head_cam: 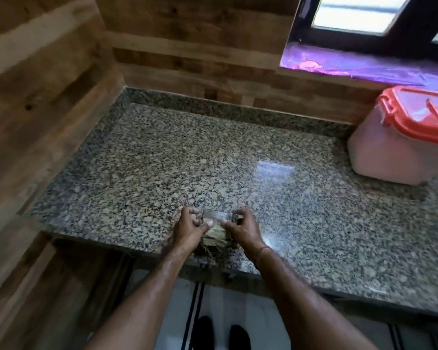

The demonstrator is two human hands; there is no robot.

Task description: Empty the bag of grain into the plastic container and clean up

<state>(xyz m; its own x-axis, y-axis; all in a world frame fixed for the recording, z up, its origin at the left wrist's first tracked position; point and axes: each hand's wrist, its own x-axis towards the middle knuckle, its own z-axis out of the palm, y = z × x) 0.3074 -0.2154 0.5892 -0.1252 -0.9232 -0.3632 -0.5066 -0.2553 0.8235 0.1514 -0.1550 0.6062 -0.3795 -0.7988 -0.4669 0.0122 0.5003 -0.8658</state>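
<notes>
Lying near the front edge of the speckled granite countertop (162,157), the crumpled, clear plastic grain bag (216,223) runs its long axis away from the person. The left hand (191,227) and right hand (242,227) pinch its glossy far end from either side. The white plastic container with an orange clip-on lid (400,137) stands shut, well apart at the right rear.

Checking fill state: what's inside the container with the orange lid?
Cannot tell. The container has its orange lid on and its cloudy walls hide the contents. It sits on the granite counter.
</notes>
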